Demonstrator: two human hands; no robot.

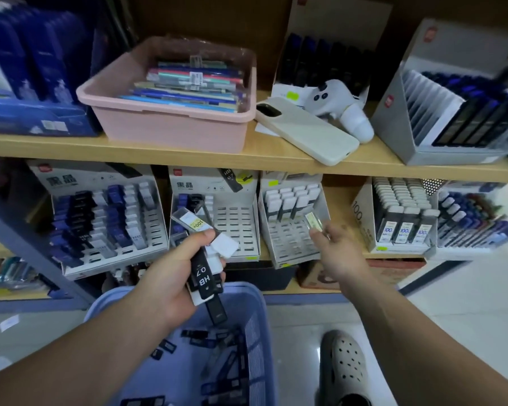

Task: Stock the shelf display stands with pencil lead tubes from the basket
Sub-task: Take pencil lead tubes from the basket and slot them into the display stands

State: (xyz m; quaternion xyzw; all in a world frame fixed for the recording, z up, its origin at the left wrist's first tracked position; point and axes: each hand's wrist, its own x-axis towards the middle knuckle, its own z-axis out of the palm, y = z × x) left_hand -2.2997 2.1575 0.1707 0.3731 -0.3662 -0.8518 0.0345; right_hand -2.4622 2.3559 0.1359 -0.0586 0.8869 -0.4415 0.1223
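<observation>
Where the tubes are: a bunch of lead tubes [204, 271] in the left hand, a single tube [313, 222] in the right, and loose tubes [200, 339] in the basket.
Left hand [170, 276]: above the basket, fingers and thumb wrapped round the bunch; a black tube marked HB 0.7 faces up, with white-capped ones behind it.
Right hand [335, 247]: reaching toward the third stand, thumb and fingers pinching the single clear tube by its lower end.
Basket [255, 332]: blue with slotted walls, below the left hand; dark tubes lie scattered on its bottom.
First stand [106, 218]: rows of blue, black and white tubes, with the right columns partly bare.
Second stand [238, 227]: a few tubes at its left; most slots bare.
Third stand [291, 241]: white-capped tubes in the back rows, front rows bare.
Fourth stand [405, 218]: packed with white-capped tubes, the front ones labelled 100.
Pink tub [165, 118]: on the upper shelf, holding stacked packs of pens [188, 86].
Phone [308, 136]: face down, just beside the tub.
</observation>
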